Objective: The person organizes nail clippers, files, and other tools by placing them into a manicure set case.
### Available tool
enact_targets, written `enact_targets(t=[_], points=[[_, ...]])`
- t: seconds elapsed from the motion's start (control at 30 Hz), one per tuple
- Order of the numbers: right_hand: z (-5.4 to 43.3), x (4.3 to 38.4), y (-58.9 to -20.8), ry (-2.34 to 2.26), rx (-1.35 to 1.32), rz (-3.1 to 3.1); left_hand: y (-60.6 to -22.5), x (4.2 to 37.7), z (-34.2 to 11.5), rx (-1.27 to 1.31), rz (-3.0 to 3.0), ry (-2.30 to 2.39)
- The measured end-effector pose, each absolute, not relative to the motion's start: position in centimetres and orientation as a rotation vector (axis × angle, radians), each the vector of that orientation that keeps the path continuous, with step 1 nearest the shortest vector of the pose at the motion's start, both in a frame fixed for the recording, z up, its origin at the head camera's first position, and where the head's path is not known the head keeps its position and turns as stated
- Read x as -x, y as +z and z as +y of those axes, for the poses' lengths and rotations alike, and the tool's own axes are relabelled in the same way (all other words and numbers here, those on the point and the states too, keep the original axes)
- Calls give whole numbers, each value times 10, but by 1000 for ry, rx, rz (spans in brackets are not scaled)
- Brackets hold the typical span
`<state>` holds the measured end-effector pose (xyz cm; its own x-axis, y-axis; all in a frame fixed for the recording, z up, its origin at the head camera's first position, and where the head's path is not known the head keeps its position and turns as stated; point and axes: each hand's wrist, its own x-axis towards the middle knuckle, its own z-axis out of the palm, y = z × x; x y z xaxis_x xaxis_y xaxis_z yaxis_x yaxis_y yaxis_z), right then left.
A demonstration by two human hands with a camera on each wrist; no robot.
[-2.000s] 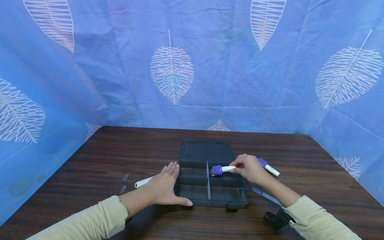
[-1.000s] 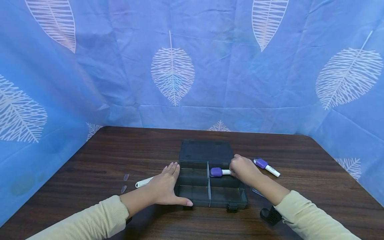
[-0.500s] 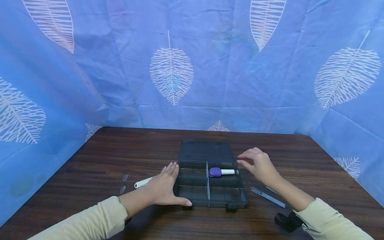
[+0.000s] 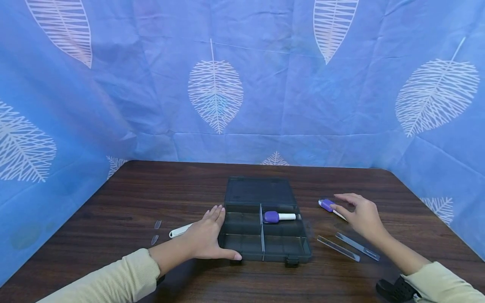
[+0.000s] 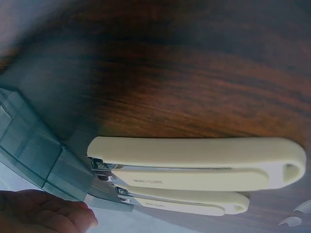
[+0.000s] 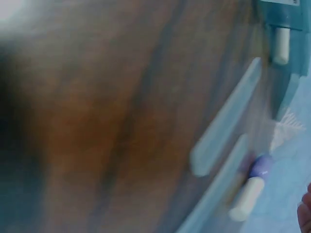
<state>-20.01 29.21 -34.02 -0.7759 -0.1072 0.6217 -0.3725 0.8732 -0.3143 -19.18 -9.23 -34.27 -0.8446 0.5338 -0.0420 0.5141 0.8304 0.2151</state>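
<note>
My left hand (image 4: 206,240) rests with straight fingers along the left side of a dark translucent divided box (image 4: 246,246), its thumb at the front edge. The lid (image 4: 259,191) lies back, away from me. One purple nail polish bottle (image 4: 271,217) with a white cap lies in the back right compartment. To the right of the box, my right hand (image 4: 361,216) hovers with thumb and fingers apart over a second purple nail polish bottle (image 4: 326,205). The right wrist view shows a gap between my fingertips and that bottle (image 6: 261,167).
Two flat grey strips, a nearer one (image 4: 338,248) and a farther one (image 4: 358,246), lie right of the box. Left of it are two cream nail clippers, the larger-looking clipper (image 5: 194,151) beside the other clipper (image 5: 180,204). Two small clear nail-shaped pieces (image 4: 158,224) lie farther left.
My right hand lowered the first nail polish bottle into the back right compartment, let it go and moved right to the second bottle. My left hand stayed on the box.
</note>
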Motion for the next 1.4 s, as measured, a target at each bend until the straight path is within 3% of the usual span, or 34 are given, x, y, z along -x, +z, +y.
enact_targets(t=[0.57, 1.4], points=[[331, 203, -362, 668, -19, -2760, -343, 190, -92, -811, 2903, 312], [328, 207, -360, 687, 12, -2872, -342, 191, -93, -821, 2898, 310]])
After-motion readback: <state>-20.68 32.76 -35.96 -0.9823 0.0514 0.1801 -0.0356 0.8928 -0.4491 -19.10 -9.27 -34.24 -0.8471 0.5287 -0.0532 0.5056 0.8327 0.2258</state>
